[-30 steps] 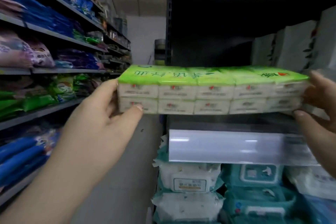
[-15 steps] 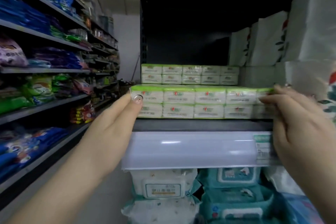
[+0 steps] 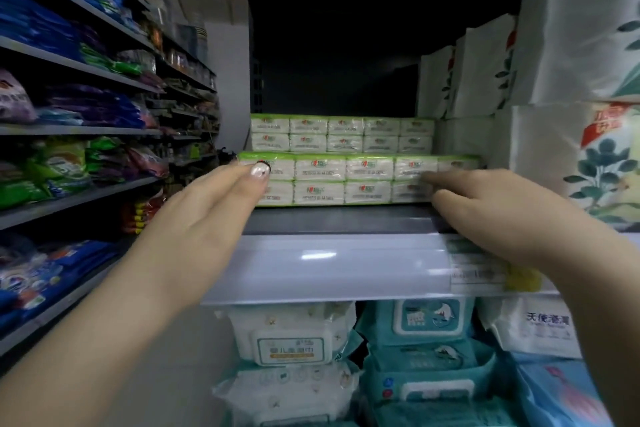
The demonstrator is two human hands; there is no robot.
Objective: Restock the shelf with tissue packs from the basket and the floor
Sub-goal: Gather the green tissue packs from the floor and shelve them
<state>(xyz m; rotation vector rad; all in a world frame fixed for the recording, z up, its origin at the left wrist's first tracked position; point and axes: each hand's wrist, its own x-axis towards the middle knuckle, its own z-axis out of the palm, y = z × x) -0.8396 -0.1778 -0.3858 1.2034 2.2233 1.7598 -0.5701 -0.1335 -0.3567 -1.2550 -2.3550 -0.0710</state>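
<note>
Dark metal shelf (image 3: 332, 220), frame centre: two green-topped white tissue multipacks, front tissue pack (image 3: 346, 180) before rear one (image 3: 343, 133) | left hand (image 3: 207, 218) fingers straight, touching front pack's left end | right hand (image 3: 491, 208) fingers extended against its right end

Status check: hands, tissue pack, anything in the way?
Both hands open: left hand and right hand touch the front pack. Pack sits on shelf, before rear pack. Nothing blocking.

The front tissue pack (image 3: 346, 180) lies on the shelf (image 3: 332, 220), before a rear tissue pack (image 3: 343, 133), left of stacked paper bundles (image 3: 568, 149), above wipes packs (image 3: 294, 347).
</note>
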